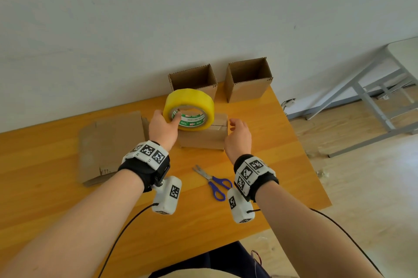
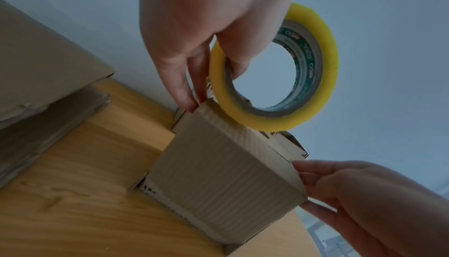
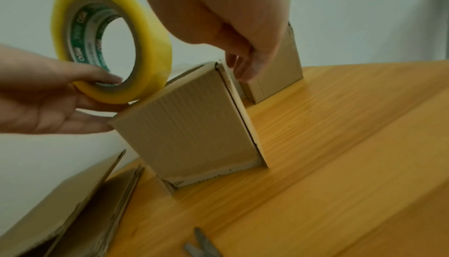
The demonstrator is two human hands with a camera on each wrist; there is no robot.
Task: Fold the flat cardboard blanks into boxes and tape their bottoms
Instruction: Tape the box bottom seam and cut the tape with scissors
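A small cardboard box stands on the wooden table with its closed flaps facing up. My left hand grips a yellow tape roll, a finger through its green-printed core, holding it just above the box's top left edge. In the left wrist view the tape roll hangs over the box. My right hand is at the box's right side, fingers relaxed and holding nothing. In the right wrist view its fingers hang by the far corner of the box.
Two folded boxes stand open-topped against the wall. A stack of flat blanks lies left of my hands. Blue-handled scissors lie near the front. The table's right edge is close; a grey metal frame stands beyond.
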